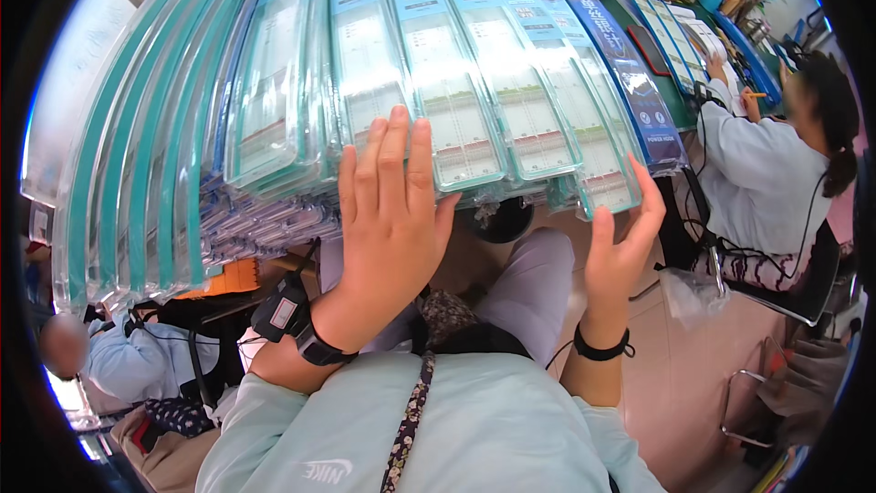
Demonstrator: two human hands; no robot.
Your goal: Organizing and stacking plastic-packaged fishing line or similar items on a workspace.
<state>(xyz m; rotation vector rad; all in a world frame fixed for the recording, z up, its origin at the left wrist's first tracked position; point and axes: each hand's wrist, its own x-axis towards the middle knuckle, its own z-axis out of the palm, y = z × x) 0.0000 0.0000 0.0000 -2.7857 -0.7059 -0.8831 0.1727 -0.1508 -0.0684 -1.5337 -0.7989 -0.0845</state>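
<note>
"What are the fingers doing?"

"On the left hand (pixel 392 201) they're straight and nearly together, palm down, holding nothing; the tips lie over the lower end of a long clear pack (pixel 365 55) with a blue top label."

"And the other?"

"The right hand (pixel 625 256) has its thumb and forefinger parted at the near corner of the rightmost teal-edged pack (pixel 609 184). Whether it's pinching, I can't tell from here."

"So where are the packs?"

"Right in front of the person, side by side in a broad, overlapping row. Off to the left, more teal-edged ones show in a bank of strips (pixel 137 155). Past the right hand there's a dark blue pack (pixel 630 82)."

"Anything on the wrists?"

"A black band (pixel 602 343) on the right, a dark boxy device (pixel 281 309) by the left."

"Who else is about?"

"A co-worker (pixel 757 173) in a pale top sits at the right, holding something thin and orange (pixel 754 95). Another person (pixel 151 356), in light blue, sits at the far left."
</note>
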